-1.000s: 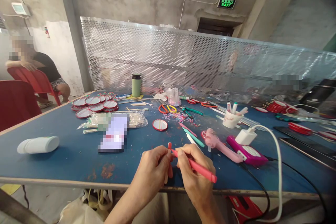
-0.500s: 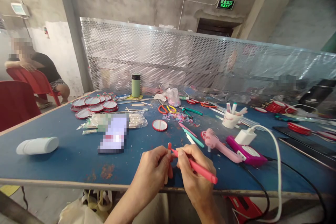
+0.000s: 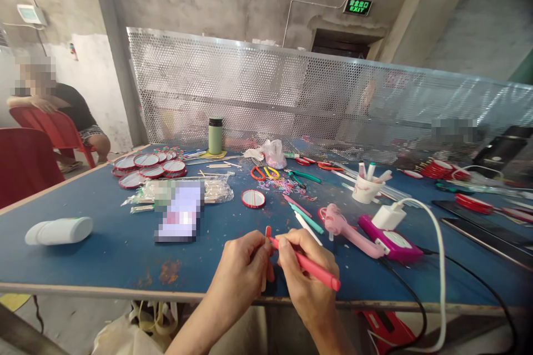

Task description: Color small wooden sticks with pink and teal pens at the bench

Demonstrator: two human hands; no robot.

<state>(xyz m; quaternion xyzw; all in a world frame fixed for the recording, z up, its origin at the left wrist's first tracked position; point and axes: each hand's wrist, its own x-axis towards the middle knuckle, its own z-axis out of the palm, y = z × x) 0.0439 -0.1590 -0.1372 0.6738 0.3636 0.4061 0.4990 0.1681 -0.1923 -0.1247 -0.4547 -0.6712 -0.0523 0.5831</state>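
Observation:
My left hand [image 3: 244, 272] pinches a thin wooden stick [image 3: 267, 237] upright near the table's front edge; the stick's top end is red. My right hand [image 3: 306, 272] grips a pink-red marker [image 3: 317, 273] like a pen, its tip touching the stick's red end. Both hands hover just above the blue table [image 3: 116, 244], close together.
A pink glue gun [image 3: 345, 226], a magenta device [image 3: 391, 243] with a white charger and cable, loose markers [image 3: 306, 216], a small round mirror [image 3: 253, 198], several red-rimmed mirrors [image 3: 145, 166], a bag of sticks [image 3: 216, 189], a white tube [image 3: 60, 230], a green flask [image 3: 215, 135], scissors [image 3: 264, 172]. A person sits far left on a red chair.
The marker's tip has shifted slightly left along the stick's red end; my hands stay almost where they were.

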